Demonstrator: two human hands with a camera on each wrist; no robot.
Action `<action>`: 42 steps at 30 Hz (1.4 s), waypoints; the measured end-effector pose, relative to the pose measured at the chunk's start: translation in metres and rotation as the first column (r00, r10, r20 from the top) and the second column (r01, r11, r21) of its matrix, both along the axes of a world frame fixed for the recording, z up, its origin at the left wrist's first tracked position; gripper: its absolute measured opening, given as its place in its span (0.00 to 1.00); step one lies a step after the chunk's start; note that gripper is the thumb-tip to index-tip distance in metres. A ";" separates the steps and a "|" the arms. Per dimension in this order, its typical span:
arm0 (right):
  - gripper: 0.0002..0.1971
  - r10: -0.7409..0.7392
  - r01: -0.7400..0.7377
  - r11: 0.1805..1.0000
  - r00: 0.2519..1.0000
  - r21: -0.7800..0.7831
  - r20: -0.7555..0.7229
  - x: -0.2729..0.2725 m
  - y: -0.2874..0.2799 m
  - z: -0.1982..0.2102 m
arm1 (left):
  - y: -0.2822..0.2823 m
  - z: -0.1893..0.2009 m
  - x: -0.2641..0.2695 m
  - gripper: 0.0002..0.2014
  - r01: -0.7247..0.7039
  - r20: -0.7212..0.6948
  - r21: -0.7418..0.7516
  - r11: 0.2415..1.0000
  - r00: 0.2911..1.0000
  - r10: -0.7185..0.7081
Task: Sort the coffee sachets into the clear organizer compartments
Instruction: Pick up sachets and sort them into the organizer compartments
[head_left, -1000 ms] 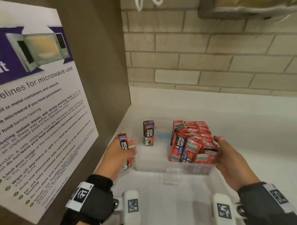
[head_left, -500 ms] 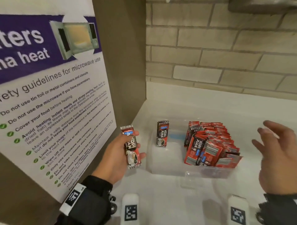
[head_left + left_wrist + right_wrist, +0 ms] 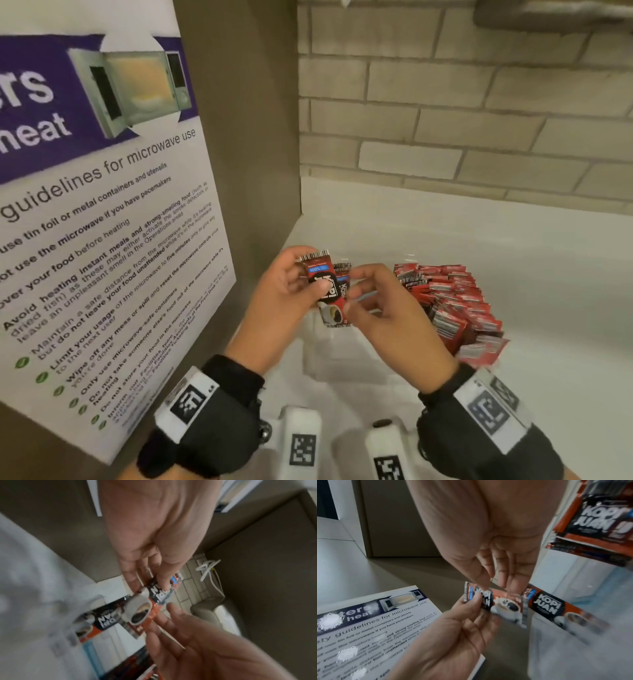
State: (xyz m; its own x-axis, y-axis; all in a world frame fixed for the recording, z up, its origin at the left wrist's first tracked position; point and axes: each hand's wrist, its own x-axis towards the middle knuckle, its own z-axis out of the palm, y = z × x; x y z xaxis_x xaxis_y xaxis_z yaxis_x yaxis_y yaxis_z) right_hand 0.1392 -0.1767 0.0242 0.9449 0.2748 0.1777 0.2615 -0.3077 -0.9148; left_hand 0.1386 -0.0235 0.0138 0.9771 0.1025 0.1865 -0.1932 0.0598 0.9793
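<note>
My left hand point(image 3: 306, 274) pinches a red and black coffee sachet point(image 3: 327, 294) upright, in front of the clear organizer point(image 3: 329, 363). My right hand point(image 3: 354, 293) has its thumb and fingers closed on the sachet's right edge. In the right wrist view, the right hand point(image 3: 496, 586) meets the sachet point(image 3: 505, 607) from above and the left hand point(image 3: 476, 604) from below. A second sachet point(image 3: 343, 277) stands in the organizer's left compartment, partly hidden behind the held one. A heap of red sachets point(image 3: 452, 301) fills the right compartment.
A microwave guidelines poster point(image 3: 102, 222) hangs on the brown side panel close on the left. A brick wall point(image 3: 445, 102) closes the back. The white counter point(image 3: 531, 274) stretches to the right of the organizer. A white cable point(image 3: 207, 568) hangs on the wall.
My right hand has swung in from the far right and taken hold of the sachet's edge. My left hand has lifted the sachet up and towards the middle.
</note>
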 end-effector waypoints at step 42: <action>0.13 0.114 -0.262 0.854 0.937 -0.450 -0.330 0.036 0.012 -0.019 | 0.000 -0.052 0.051 0.13 -0.107 0.029 0.657 0.746 0.993 0.117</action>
State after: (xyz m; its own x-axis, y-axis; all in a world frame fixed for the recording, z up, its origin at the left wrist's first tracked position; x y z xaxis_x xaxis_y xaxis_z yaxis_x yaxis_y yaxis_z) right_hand 0.1752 -0.1649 0.0052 0.8545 0.4327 -0.2875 0.1152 -0.6975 -0.7072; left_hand 0.1898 -0.0236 -0.0381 0.9692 0.0685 0.2366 -0.1444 -0.6200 0.7712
